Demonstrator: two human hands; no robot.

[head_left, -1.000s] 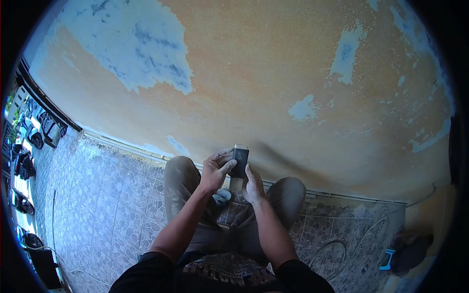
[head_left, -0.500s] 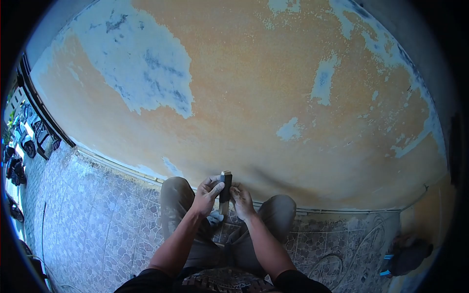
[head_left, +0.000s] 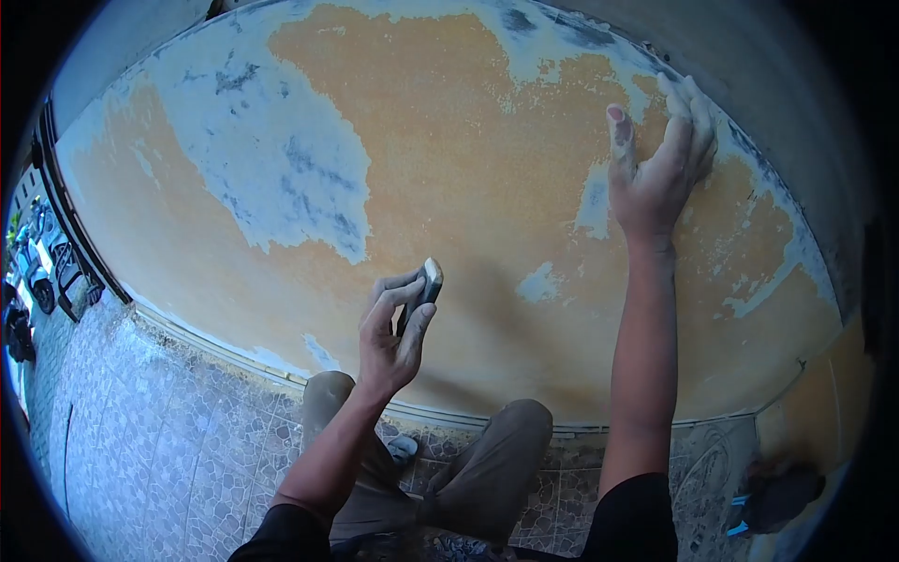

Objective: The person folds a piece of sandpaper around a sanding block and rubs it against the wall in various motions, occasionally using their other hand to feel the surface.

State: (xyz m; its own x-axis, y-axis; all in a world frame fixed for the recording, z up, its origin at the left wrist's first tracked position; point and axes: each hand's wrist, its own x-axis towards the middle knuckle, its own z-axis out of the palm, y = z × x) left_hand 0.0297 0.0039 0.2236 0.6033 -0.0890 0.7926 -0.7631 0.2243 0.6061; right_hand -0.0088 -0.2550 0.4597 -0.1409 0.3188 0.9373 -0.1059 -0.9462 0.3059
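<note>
My left hand (head_left: 393, 337) grips a narrow dark block with a pale end (head_left: 432, 273), fingers on one side and thumb on the other. It is held upright in front of a wall (head_left: 440, 178) of orange-tan paint with large bare whitish and grey patches. Raised high at the right, my right hand (head_left: 660, 178) is empty with its thumb and fingers apart. Its fingertips overlap the pale patch near the wall's upper right edge, and pale dust coats the fingers.
My bent knees (head_left: 506, 445) are close to the wall's base. Stone-patterned tiles (head_left: 187, 412) cover the floor, with a cable (head_left: 707, 459) lying at the right. Another person (head_left: 782, 496) is at the lower right. Motorbikes (head_left: 37, 272) stand outside at the far left.
My right hand has left the block and gone up and right to the wall, fingers opening. My left hand, still holding the block, has risen slightly and tilted it.
</note>
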